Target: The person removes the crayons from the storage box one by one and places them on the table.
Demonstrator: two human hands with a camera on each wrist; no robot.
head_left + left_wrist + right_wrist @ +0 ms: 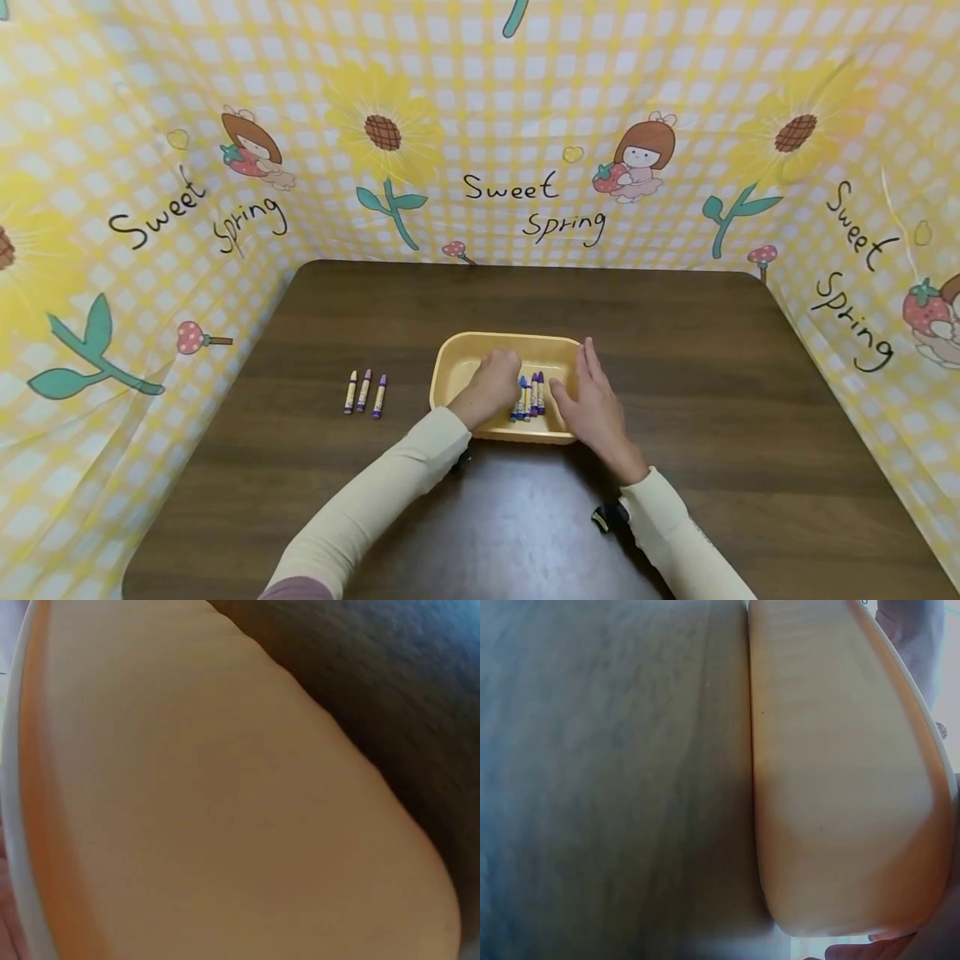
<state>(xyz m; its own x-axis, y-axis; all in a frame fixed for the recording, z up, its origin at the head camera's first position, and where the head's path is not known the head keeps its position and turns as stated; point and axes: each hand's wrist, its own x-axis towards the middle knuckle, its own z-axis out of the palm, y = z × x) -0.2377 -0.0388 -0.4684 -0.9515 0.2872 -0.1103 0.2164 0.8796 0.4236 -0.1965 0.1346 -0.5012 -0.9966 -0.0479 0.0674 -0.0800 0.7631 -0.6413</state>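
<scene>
While a row of crayons (534, 396) was kept within a yellow tray (517, 437) just right of the frame's centre, the space beside it was taken up by the left hand (489, 385), its fingers curled downward; whether a crayon was gripped there could not be told, as the fingertips were hidden. The tray's right end was flanked by the right hand (596, 407), whose fingers were stretched out along the rim with the thumb angled inward, and no crayon was seen in its grasp. At left of centre, three loose crayons (364, 392) were set apart on a dark wooden table (697, 375), all pointed roughly toward the top of the frame. Both wrist views were filled mostly by the tray's outer wall and the table. For neat work, it was judged, the tray was best steadied by light pressure at its right end, without its being pushed or tipped; any crayon handled was best pinched near mid-barrel and lowered rather than dropped. Parallel alignment was best preserved by clearance between knuckles and the row, since neighbouring sticks could easily have been rolled by a careless brush.
</scene>
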